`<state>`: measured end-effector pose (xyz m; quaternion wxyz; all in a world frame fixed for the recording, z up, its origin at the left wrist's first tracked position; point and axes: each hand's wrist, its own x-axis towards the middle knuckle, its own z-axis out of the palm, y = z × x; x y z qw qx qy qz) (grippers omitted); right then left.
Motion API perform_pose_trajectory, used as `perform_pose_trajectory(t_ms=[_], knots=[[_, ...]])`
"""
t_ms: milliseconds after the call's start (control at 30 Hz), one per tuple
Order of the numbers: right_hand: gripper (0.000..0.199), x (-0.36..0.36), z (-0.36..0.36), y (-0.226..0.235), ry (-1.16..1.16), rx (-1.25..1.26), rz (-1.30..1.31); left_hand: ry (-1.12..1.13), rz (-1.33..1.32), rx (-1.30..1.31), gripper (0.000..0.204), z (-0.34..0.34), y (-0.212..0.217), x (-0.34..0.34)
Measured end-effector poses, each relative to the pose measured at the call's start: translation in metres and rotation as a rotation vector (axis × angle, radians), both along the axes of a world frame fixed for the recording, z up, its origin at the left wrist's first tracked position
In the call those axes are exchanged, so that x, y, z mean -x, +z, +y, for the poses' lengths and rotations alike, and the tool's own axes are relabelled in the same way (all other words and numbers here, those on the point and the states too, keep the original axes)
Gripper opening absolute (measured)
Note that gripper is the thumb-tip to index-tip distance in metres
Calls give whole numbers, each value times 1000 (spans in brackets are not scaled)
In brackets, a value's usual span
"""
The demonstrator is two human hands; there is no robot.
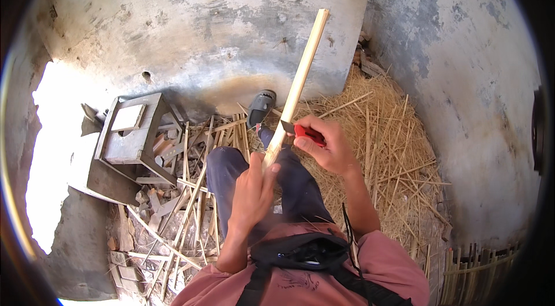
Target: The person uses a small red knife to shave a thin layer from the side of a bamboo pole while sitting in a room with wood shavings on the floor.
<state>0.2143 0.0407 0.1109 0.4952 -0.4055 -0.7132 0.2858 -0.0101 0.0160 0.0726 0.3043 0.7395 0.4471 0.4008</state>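
A long, pale wooden strip [300,75] slants up and away from my lap, its far end raised toward the wall. My left hand [252,188] is wrapped round its near end, above my knees. In my right hand [328,147] is a red-handled utility knife [308,134], gripped in closed fingers. Its dark blade [287,127] lies against the strip, a short way beyond my left hand. The wood near the left hand looks rough and shaved.
Straw and shavings [381,138] heap up on the right. Loose sticks [184,213] and rubble lie on the left beside an overturned-looking wooden stool [130,132]. Worn plaster walls [231,28] close in ahead and right. A grey shoe [262,106] shows ahead; a black waist bag [309,253] hangs at my front.
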Motion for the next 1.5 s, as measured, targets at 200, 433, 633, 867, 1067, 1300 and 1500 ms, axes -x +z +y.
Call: perform_pose_trajectory(t_ms=[200,433,633,867,1067,1300,1500], knots=[[26,16,38,16,46,-117,12,33,-57,4,29,24,-5,14],[27,21,58,32,14,-115,0,30,-93,-23,30,52,-1,14],[27,24,66,49,-20,-123,-92,32,-79,89,31,62,11,7],[27,9,85,38,-123,-110,-121,-108,-147,45,36,101,0,-11],[25,-30,114,11,-173,-107,-103,-324,-192,541,33,155,12,-42],[24,-61,120,-18,-227,-56,-207,-436,-312,659,32,172,16,-67],[25,-63,111,-34,-200,-27,-283,-439,-387,707,28,170,-1,-62]])
